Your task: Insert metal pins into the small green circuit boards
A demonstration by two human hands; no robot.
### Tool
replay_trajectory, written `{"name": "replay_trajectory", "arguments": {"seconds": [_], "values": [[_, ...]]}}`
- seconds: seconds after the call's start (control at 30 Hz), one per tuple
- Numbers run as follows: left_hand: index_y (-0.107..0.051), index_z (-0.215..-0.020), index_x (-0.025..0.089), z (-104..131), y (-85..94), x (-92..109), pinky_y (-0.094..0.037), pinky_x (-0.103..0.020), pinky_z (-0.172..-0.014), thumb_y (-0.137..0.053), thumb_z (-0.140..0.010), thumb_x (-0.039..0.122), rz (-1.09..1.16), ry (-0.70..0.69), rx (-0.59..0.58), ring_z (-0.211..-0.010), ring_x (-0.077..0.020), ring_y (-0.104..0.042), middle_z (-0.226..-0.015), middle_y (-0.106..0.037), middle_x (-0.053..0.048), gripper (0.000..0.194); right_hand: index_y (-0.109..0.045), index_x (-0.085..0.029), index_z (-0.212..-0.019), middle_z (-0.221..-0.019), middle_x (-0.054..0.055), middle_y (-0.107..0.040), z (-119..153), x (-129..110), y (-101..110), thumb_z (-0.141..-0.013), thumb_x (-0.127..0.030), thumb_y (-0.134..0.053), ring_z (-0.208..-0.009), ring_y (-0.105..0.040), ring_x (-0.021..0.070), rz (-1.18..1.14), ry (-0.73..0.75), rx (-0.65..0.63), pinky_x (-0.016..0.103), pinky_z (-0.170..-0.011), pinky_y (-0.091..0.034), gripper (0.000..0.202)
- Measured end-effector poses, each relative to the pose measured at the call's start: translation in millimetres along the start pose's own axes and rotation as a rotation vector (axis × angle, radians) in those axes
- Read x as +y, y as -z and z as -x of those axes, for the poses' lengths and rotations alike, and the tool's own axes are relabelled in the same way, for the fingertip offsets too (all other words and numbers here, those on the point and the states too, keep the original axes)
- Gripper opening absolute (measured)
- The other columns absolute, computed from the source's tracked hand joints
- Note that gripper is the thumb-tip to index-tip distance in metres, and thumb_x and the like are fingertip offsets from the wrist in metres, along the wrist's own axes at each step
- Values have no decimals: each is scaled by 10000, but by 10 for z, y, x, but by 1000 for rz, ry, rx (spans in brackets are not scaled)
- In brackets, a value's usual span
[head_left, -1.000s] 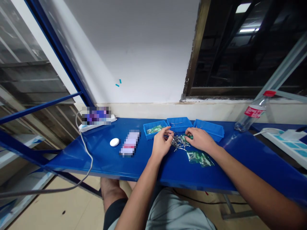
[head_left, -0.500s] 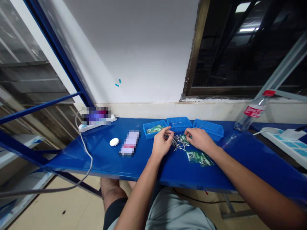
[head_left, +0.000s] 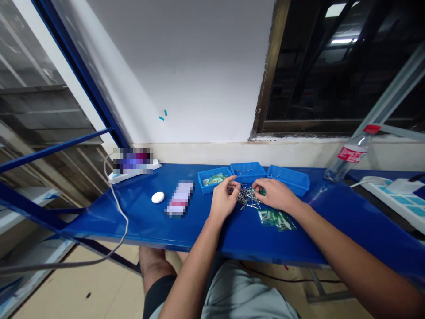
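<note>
A loose pile of thin metal pieces [head_left: 247, 198] lies on the blue table between my hands. My left hand [head_left: 226, 195] is at the pile's left edge, fingers curled together; what they hold, if anything, is too small to name. At the right side of the pile, my right hand [head_left: 272, 192] is bent with its fingertips pressed together over the pieces, and a bit of green shows beneath it. Small green-and-clear packets [head_left: 277, 219] lie just below my right hand. Behind the hands stand a left blue bin [head_left: 206, 189] with similar packets, a middle bin [head_left: 249, 168] and a right bin [head_left: 294, 178].
A phone [head_left: 180, 199] and a white oval object [head_left: 158, 197] lie to the left. A white power strip [head_left: 134, 173] with a cable is at the back left. The bottle [head_left: 352, 153] leans at the right, near another power strip [head_left: 393, 199].
My right hand has shifted slightly left over the pile, and its fingertips now cover more of the pieces. My left hand has hardly moved.
</note>
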State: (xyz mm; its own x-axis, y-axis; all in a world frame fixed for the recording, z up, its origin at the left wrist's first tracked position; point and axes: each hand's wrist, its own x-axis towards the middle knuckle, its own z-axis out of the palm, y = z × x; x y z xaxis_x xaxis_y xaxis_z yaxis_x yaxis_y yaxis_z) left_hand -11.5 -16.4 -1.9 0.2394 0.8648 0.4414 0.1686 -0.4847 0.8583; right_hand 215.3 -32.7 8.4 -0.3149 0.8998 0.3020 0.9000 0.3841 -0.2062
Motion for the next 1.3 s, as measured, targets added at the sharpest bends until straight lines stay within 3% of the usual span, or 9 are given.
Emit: {"name": "replay_trajectory", "arguments": {"seconds": [0.17, 0.43, 0.67, 1.03, 1.13, 1.3], "values": [[-661, -1292, 197, 8, -1, 13, -558, -256, -727, -639, -946, 205, -20, 9, -9, -841, -156, -715, -1033, -778, -50, 347, -691, -237, -1057, -1005, 72, -748, 36, 0, 40, -897, -446, -670, -954, -692, 265, -20, 17, -17, 354, -811, -499, 264], [-655, -1298, 202, -8, 3, 15, -565, -268, -733, -643, -950, 226, -28, 9, -12, -863, -169, -725, -1035, -778, -51, 349, -692, -249, -1038, -994, 28, -780, -1, 26, 49, -898, -177, -560, -917, -714, 234, -40, 47, 2, 330, -797, -483, 205], [-659, -1285, 198, -5, 2, 31, -568, -264, -731, -644, -946, 222, -28, 12, -20, -862, -170, -726, -1032, -778, -53, 340, -686, -236, -1052, -978, 48, -765, 24, 28, 51, -896, -377, -677, -926, -697, 253, -49, 51, -14, 347, -779, -493, 210], [-661, -1280, 201, -2, 2, 23, -570, -268, -740, -637, -942, 203, -44, 10, -22, -866, -166, -728, -1020, -778, -39, 338, -672, -243, -1001, -922, 28, -760, 2, -25, -16, -840, -150, -578, -875, -709, 235, 22, 58, 12, 324, -752, -482, 208], [-657, -1288, 201, -7, -1, 14, -576, -273, -738, -631, -939, 190, -46, 5, -26, -874, -170, -733, -1020, -780, -40, 351, -646, -238, -1008, -906, 32, -738, -2, -13, 6, -853, -156, -574, -833, -694, 226, -33, 54, 105, 327, -743, -490, 189], [-650, -1314, 206, -3, 2, 45, -603, -302, -775, -655, -939, 207, -69, -50, -48, -962, -195, -744, -1140, -772, -73, 375, -632, -229, -1046, -949, 66, -698, -4, -60, 79, -934, -208, -552, -818, -676, 229, -185, 17, 383, 365, -789, -530, 139]]}}
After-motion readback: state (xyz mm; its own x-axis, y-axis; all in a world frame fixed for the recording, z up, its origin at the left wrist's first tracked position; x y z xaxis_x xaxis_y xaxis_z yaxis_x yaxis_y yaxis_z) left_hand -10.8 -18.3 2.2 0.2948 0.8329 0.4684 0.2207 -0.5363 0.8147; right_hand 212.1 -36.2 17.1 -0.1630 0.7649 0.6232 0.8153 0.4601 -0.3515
